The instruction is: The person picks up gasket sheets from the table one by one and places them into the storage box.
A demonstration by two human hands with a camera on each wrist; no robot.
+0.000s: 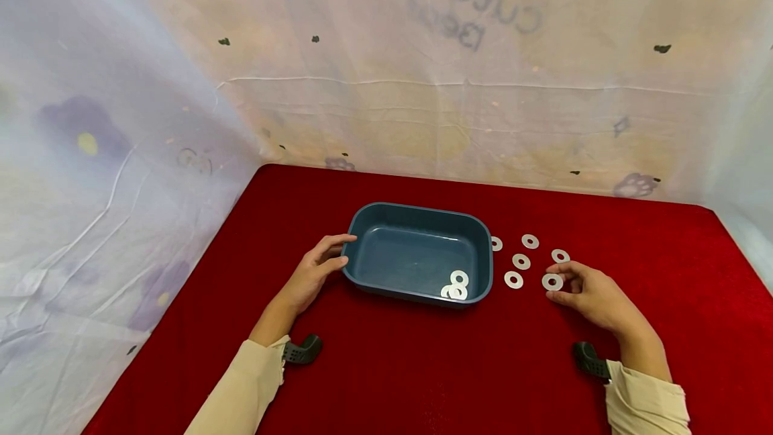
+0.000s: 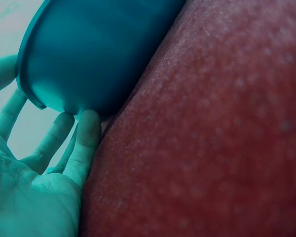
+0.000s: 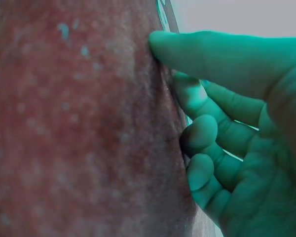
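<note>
A dark blue-grey rectangular tub (image 1: 417, 252) stands on the red cloth, with three flat washers (image 1: 459, 278) in its near right corner, partly overlapping. My left hand (image 1: 311, 272) touches the tub's left end, thumb and index finger at the rim. In the left wrist view its fingertips (image 2: 90, 123) rest against the outer wall. To the right of the tub, my right hand (image 1: 594, 293) pinches a pale ring-shaped washer (image 1: 552, 282) by its edges, low over the cloth. The right wrist view shows the thumb (image 3: 197, 49) down at the cloth and the other fingers curled; the washer is hidden there.
Several more washers (image 1: 521, 262) lie flat on the red cloth (image 1: 386, 368) between the tub and my right hand. One washer (image 1: 496, 244) is close against the tub's right wall. A printed pale curtain (image 1: 423, 119) hangs behind the table.
</note>
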